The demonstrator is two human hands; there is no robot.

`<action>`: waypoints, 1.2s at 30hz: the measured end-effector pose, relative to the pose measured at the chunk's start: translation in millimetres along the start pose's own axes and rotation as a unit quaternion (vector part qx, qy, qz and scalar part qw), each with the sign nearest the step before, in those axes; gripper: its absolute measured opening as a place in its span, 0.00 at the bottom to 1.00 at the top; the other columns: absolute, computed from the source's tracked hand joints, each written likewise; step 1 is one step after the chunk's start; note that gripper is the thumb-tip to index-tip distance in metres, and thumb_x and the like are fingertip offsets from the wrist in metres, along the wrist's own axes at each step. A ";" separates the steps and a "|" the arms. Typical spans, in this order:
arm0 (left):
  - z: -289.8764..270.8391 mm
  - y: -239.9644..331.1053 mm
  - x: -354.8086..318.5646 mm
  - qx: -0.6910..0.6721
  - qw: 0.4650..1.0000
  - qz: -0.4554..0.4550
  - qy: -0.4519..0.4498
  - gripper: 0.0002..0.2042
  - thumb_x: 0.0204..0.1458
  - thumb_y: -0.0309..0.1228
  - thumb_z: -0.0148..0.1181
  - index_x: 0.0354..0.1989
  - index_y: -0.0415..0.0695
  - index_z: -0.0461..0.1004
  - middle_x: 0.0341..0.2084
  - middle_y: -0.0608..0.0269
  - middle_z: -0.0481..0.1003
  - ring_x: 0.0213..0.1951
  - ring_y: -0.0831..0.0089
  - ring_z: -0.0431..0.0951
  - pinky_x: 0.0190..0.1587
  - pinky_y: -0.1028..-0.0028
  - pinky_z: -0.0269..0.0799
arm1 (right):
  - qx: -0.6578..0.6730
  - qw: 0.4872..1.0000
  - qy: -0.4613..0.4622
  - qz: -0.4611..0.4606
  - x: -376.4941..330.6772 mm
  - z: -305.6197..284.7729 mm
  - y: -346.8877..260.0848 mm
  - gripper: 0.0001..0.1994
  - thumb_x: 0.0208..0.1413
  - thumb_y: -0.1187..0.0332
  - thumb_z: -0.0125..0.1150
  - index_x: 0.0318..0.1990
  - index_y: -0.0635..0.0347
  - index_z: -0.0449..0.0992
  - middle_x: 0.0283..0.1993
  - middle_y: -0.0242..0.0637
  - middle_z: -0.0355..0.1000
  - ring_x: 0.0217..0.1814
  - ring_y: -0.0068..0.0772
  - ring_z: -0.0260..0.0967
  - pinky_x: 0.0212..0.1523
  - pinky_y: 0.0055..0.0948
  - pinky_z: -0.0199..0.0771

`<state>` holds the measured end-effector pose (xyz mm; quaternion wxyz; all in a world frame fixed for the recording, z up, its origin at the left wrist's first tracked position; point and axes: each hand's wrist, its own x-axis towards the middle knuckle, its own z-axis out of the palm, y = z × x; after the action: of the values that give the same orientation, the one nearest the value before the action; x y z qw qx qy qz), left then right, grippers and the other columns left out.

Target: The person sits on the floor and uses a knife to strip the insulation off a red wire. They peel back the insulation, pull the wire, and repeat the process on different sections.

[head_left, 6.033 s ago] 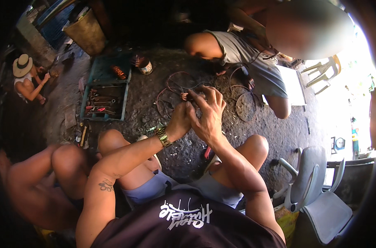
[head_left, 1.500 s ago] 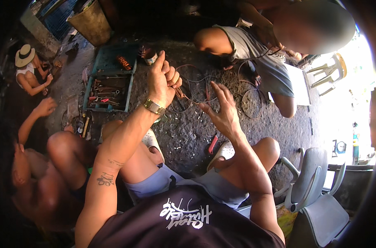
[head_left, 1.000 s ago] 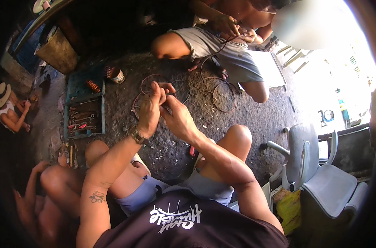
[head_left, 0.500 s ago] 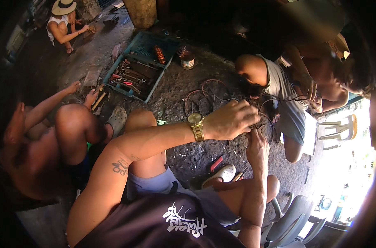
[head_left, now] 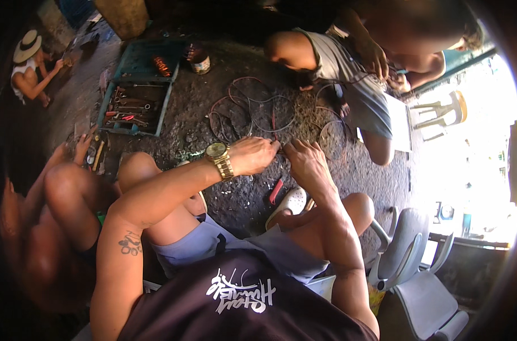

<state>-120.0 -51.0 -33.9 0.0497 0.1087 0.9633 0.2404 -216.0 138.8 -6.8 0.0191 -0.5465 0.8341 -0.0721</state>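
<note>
My left hand [head_left: 254,156], with a gold watch on its wrist, is held out over the floor with its fingertips pinched. Close to its right, my right hand [head_left: 311,168] has its fingers curled inward and closed. Between them runs a thin wire [head_left: 274,120], partly covered by my fingers; its held end is too small to make out. Loops of red and dark wire lie on the floor beyond my hands. Below them, near my shoe [head_left: 294,201], lies a red-handled tool [head_left: 276,191].
A teal toolbox [head_left: 138,133] with several wrenches sits open at left, beside a can [head_left: 200,63]. One person crouches at left; another at right handles a dark cable [head_left: 358,79]. Farther back squats someone in a hat [head_left: 27,45]. A grey chair [head_left: 420,295] stands at right.
My view has swung right, so the surroundings sit farther left. My hands, overlapping before, are now side by side with a small gap, and the wire loops show more fully.
</note>
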 end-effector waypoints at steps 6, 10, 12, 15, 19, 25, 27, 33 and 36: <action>9.1 -16.7 0.8 -0.075 0.997 0.019 -0.024 0.11 0.64 0.33 0.55 0.42 0.36 0.69 0.28 0.41 0.78 0.35 0.41 0.80 0.36 0.51 0.75 | 0.086 0.995 -0.059 -0.003 3.2 -3.4 3.9 0.10 0.52 0.75 0.60 0.42 0.59 0.78 0.39 0.37 0.74 0.49 0.42 0.74 0.51 0.44 0.68; 15.1 -32.4 4.5 -0.270 0.962 -0.022 -0.034 0.13 0.68 0.36 0.51 0.35 0.38 0.70 0.20 0.54 0.75 0.23 0.60 0.78 0.28 0.62 0.73 | 0.069 0.991 0.108 -0.042 6.9 -14.7 6.9 0.18 0.57 0.69 0.64 0.55 0.58 0.77 0.57 0.45 0.70 0.61 0.50 0.67 0.59 0.48 0.68; 12.5 -38.7 4.2 -0.403 0.896 -0.166 -0.092 0.14 0.70 0.37 0.48 0.35 0.39 0.70 0.18 0.63 0.72 0.21 0.71 0.76 0.26 0.68 0.71 | 0.087 0.983 0.162 -0.023 4.7 -19.2 10.9 0.27 0.57 0.65 0.67 0.64 0.56 0.71 0.67 0.48 0.63 0.70 0.54 0.60 0.67 0.48 0.63; 2.6 -43.5 2.7 -0.541 0.822 -0.152 -0.091 0.14 0.71 0.38 0.47 0.35 0.42 0.69 0.19 0.71 0.67 0.23 0.79 0.72 0.27 0.74 0.68 | 0.073 0.978 0.197 0.009 0.8 -16.7 16.7 0.37 0.54 0.64 0.70 0.71 0.54 0.62 0.68 0.50 0.63 0.70 0.55 0.60 0.69 0.49 0.60; -16.1 -42.8 1.4 -0.608 0.776 -0.132 -0.099 0.15 0.69 0.41 0.51 0.36 0.43 0.69 0.21 0.72 0.65 0.23 0.78 0.70 0.27 0.75 0.68 | 0.191 0.971 0.088 0.112 3.4 0.2 21.3 0.42 0.52 0.66 0.72 0.74 0.55 0.56 0.64 0.54 0.63 0.65 0.59 0.63 0.67 0.49 0.61; -39.5 -31.3 -6.0 -0.642 0.752 -0.097 -0.118 0.14 0.68 0.42 0.53 0.37 0.42 0.70 0.20 0.70 0.66 0.22 0.77 0.70 0.27 0.75 0.68 | 0.120 0.902 0.390 0.140 6.3 -7.1 30.7 0.37 0.49 0.76 0.70 0.67 0.56 0.61 0.63 0.53 0.59 0.66 0.61 0.60 0.65 0.50 0.66; -43.9 -28.4 -7.4 -0.643 0.751 -0.095 -0.116 0.15 0.68 0.42 0.54 0.37 0.42 0.70 0.20 0.70 0.66 0.21 0.76 0.70 0.27 0.74 0.68 | 0.170 0.874 0.437 0.126 5.5 -21.4 33.5 0.34 0.48 0.77 0.70 0.64 0.54 0.64 0.67 0.54 0.57 0.71 0.63 0.56 0.68 0.52 0.62; -50.5 -24.8 -5.6 -0.629 0.766 -0.095 -0.097 0.14 0.68 0.41 0.54 0.36 0.43 0.71 0.19 0.71 0.65 0.21 0.78 0.70 0.24 0.74 0.68 | -0.033 0.932 0.361 -0.019 7.4 -38.1 6.0 0.30 0.50 0.70 0.70 0.62 0.51 0.69 0.73 0.47 0.57 0.79 0.56 0.47 0.74 0.59 0.49; -51.8 -23.4 -4.5 -0.658 0.740 -0.106 -0.094 0.13 0.68 0.40 0.54 0.37 0.44 0.71 0.19 0.71 0.64 0.20 0.78 0.68 0.24 0.74 0.68 | -0.055 0.962 0.247 -0.101 12.6 -26.3 -13.6 0.23 0.54 0.65 0.67 0.59 0.50 0.74 0.68 0.39 0.65 0.76 0.47 0.55 0.73 0.58 0.49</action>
<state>-127.6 -95.7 0.7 0.2240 -0.0315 0.5616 0.7959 -211.6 124.6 21.8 -0.2248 -0.5929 0.7563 -0.1608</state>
